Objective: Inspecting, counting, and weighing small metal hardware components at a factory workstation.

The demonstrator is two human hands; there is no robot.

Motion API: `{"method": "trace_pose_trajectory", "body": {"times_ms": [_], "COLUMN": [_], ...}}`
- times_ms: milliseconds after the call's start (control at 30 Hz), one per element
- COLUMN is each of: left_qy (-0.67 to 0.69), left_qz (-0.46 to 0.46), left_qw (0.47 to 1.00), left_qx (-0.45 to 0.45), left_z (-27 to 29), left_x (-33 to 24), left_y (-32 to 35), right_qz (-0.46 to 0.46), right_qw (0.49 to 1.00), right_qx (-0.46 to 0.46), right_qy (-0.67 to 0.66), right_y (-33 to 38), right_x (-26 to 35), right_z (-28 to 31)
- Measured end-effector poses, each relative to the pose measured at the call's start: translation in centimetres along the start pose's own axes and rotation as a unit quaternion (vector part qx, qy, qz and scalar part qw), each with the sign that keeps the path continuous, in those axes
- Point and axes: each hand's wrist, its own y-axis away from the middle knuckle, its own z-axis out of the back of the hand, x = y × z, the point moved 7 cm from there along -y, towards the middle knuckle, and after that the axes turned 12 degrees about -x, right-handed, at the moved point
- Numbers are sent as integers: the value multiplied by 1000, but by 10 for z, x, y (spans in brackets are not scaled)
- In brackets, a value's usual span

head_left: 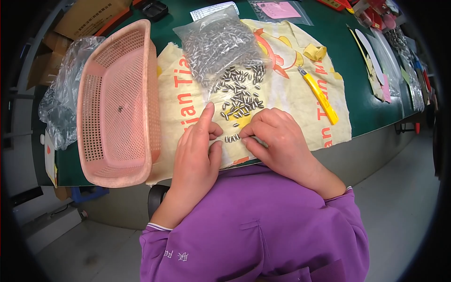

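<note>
Several small silver, bullet-shaped metal pieces (pixel 231 138) stand side by side in a short row between my hands. My left hand (pixel 193 146) is at the row's left, its forefinger stretched forward and its thumb apart, with nothing seen in it. At the right end, my right hand (pixel 278 138) has its fingers curled, thumb and forefinger tips close together against the row; whatever they pinch is hidden. Just beyond lies a loose heap of the same metal pieces (pixel 242 103). It spills from a clear plastic bag (pixel 221 44) full of them.
A printed cream cloth (pixel 300 103) covers part of the green table (pixel 376 110). At left sits a pink plastic basket (pixel 124 94) beside crumpled clear plastic (pixel 61 94). A yellow utility knife (pixel 319 96) rests on the cloth at right. Cardboard boxes (pixel 89 19) stand at back left.
</note>
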Motion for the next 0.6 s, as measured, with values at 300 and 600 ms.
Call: {"method": "trace_pose_trajectory", "body": {"times_ms": [300,600], "left_qy": [11,49], "left_qz": [20,35], "left_qw": [1000,998], "left_qx": [13,13], "left_z": [8,10], "left_x": [2,6], "left_y": [5,7], "right_qz": [8,14], "right_qw": [1000,999], "right_qx": [13,16], "right_qy": [-11,-23], "right_y": [-1,-2], "right_x": [4,8], "right_z": [-4,-8]}}
